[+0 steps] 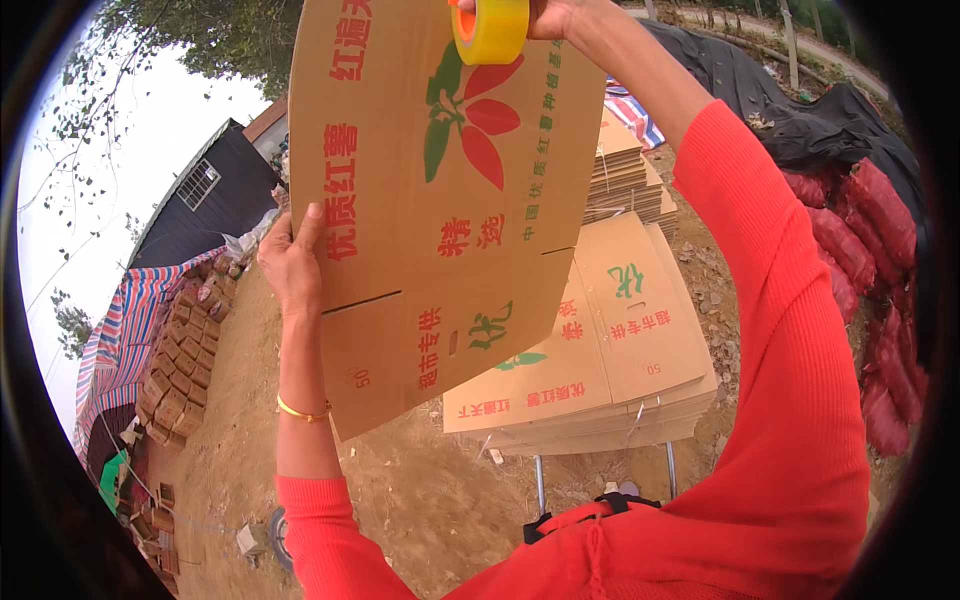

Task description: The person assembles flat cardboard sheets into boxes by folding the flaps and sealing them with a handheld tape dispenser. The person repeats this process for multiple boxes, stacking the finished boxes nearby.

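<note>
A flattened brown cardboard box (400,200), printed in red and green, is held up in front of me and tilted. My left hand (292,262) grips its left edge, thumb on the printed face and fingers out of sight behind. At the top of the picture my right hand (550,18), partly cut off by the frame, is closed on a roll of yellow packing tape (503,32). The roll overlaps the box's upper part; whether it touches the cardboard I cannot tell. Below the box lies a stack of similar flat boxes (640,350) on a metal-legged stand (541,485).
More flat cardboard (625,170) is piled behind the stack. Full red mesh sacks (880,230) lie at the right beside a black sheet (740,80). Packed cartons (180,370) stand at the left under a striped tarp (145,310). A wheel (280,540) shows at lower left.
</note>
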Motion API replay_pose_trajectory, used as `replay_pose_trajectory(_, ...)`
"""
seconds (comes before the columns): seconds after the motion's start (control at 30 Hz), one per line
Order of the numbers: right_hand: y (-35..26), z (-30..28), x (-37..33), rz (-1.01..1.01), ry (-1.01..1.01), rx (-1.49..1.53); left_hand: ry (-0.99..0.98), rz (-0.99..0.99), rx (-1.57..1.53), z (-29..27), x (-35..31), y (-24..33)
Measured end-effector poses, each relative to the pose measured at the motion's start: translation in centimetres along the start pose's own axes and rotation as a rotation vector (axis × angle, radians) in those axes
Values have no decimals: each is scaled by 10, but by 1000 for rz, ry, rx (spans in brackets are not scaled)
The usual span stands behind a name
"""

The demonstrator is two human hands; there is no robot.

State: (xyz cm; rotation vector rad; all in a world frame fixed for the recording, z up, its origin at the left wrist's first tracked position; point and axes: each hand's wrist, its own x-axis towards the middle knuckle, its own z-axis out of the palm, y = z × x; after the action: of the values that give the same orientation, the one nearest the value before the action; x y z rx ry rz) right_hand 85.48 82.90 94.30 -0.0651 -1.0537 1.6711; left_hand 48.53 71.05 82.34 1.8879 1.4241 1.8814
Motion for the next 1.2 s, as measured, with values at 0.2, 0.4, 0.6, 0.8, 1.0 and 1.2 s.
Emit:
replay_pose_trajectory(0.2,120,48,47,68,133,-377,176,-312,-263,-34,-72,-100)
replay_pose_trajectory(0.4,296,14,-3,418,110,-189,297,-565,-315,-67,-120,-167)
replay_pose_trajectory(0.6,392,1,-178,605,191,-196,531,-760,-304,-92,-198,-235)
replay_pose_trajectory(0.8,427,-24,-363,879,334,-342,631,-977,-361,-98,-267,-290)
replay_pose_trajectory(1.0,422,-34,-503,1120,453,-391,690,-1083,-345,-104,-303,-331)
replay_pose_trajectory(1.2,450,-36,-546,1135,526,-603,683,-1137,-334,-97,-315,-342)
